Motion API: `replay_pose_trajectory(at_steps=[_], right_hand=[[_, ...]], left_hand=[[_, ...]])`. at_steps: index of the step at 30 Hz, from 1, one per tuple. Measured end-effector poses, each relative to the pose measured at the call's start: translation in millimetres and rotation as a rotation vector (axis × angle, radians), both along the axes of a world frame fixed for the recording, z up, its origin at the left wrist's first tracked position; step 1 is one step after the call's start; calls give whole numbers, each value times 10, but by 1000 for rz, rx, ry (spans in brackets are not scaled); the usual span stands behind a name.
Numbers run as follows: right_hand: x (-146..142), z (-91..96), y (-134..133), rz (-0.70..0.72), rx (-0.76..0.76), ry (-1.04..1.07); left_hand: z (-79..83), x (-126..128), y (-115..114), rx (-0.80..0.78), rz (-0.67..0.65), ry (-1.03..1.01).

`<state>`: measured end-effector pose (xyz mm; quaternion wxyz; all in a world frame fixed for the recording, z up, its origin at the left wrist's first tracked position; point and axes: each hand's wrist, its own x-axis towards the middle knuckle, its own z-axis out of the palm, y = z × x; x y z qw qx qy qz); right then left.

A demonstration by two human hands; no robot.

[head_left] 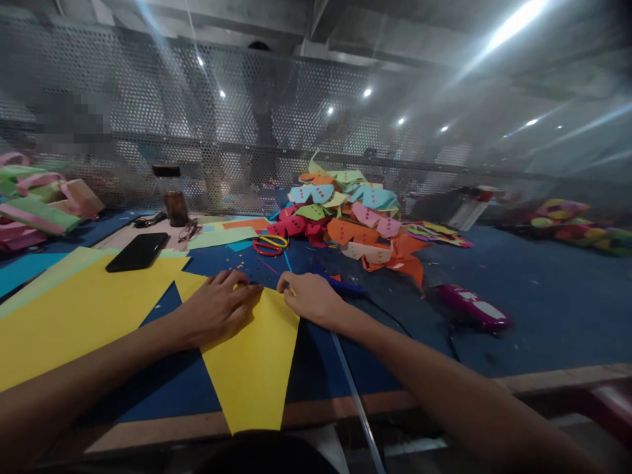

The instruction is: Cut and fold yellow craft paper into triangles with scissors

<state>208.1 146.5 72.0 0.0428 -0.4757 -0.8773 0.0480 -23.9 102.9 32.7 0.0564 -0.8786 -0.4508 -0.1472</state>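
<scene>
A yellow paper triangle [254, 368] lies on the blue table top [518, 309], its point hanging over the near edge. My left hand [217, 306] rests on the triangle's far left edge with its fingers curled and pressed down on the paper. My right hand [309, 297] presses on the far right corner, fingers bent and closed together on the paper's edge. A large yellow sheet [74, 309] lies to the left of my left arm.
A heap of coloured paper cut-outs [350, 220] sits beyond my hands, with red and yellow rings [269, 245] beside it. A black phone [137, 251] lies on the left, a purple tool [471, 307] on the right. A jar [175, 205] stands by the mesh wall.
</scene>
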Motion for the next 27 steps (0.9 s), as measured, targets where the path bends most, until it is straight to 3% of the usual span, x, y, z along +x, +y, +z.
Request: replay_pose_trajectory(at_steps=[7,19,27], right_hand=[[26,1,-14,-15,-15,33],[40,1,76,-83,97,79],[68,37,-2,-102,20,174]], left_hand=[[-18,-20,3,-16,-2,-2],[-8,-68,-11,-82,-101,-50],[-9,-52,-31,-74,-117,-73]])
